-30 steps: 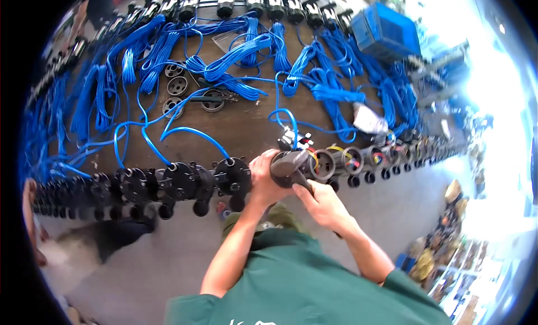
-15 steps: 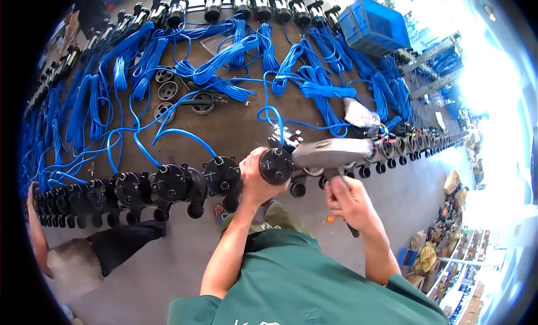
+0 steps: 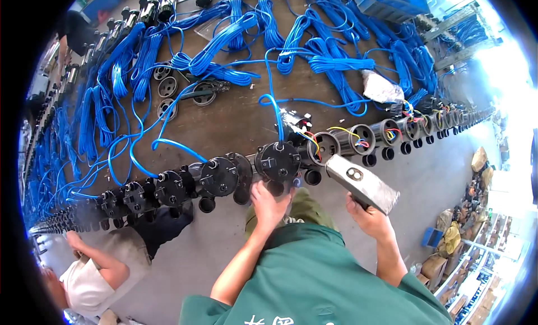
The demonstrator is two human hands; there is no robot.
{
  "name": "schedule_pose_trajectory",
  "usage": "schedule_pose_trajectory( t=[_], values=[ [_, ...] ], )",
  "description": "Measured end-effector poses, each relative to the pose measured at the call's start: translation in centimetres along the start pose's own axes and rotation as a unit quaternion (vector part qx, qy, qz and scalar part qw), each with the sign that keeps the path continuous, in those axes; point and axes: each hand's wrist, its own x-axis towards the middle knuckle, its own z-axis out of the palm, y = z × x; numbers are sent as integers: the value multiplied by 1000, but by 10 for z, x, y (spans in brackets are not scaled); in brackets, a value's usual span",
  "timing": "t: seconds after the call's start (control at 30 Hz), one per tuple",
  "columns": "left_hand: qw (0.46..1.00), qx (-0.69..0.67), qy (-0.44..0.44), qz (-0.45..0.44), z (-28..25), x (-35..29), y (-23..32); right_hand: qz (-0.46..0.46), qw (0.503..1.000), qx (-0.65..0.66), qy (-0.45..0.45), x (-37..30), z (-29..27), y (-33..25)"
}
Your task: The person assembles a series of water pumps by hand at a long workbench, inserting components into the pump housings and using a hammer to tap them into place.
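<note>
A black round end cap point(image 3: 280, 161) with a blue cable rising from its top sits in the row of pump bodies along the table's near edge. Just below it is my left hand point(image 3: 270, 207), fingers apart beside a short outlet pipe; whether they touch the body I cannot tell. My right hand point(image 3: 371, 219) grips a mallet point(image 3: 364, 182) with a pale, blocky head, tilted and held clear to the right of the cap. Left of the cap stands another capped body point(image 3: 218, 177), its blue cable attached.
Open cylinders point(image 3: 358, 139) with coloured wires run off to the right. Bundles of blue cable point(image 3: 224, 42), metal rings point(image 3: 167, 87) and a plastic bag point(image 3: 382, 87) lie on the table point(image 3: 224, 117). A blue crate point(image 3: 392, 2) stands far right. A co-worker point(image 3: 92, 283) works at lower left.
My left hand has come off the cap's side and dropped below it. The mallet has moved away from the cap, right and toward me. My view has shifted, and the co-worker shows more.
</note>
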Motion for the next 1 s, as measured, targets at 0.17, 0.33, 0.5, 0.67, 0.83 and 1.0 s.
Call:
schedule_pose_trajectory(
  t=[0.17, 0.33, 0.5, 0.67, 0.83, 1.0],
  values=[
    [935, -266, -130, -197, 47, 29, -44, 82, 997, -7, -9, 5, 13, 30],
    [956, -288, 63, -1, 96, 20, -78, 128, 991, 13, -32, 5, 15, 56],
    [960, -276, 34, 12, 91, 23, -88, 118, 992, -11, -51, 12, 14, 56],
    [973, -196, -105, -68, 73, 27, -88, 175, 979, 94, -44, 21, 0, 46],
    [969, -238, -32, 57, 76, 26, -74, 44, 996, 82, -10, 26, -3, 35],
    [971, -210, -8, 117, 72, 28, -63, 107, 992, 48, -36, 25, 14, 46]
  ],
)
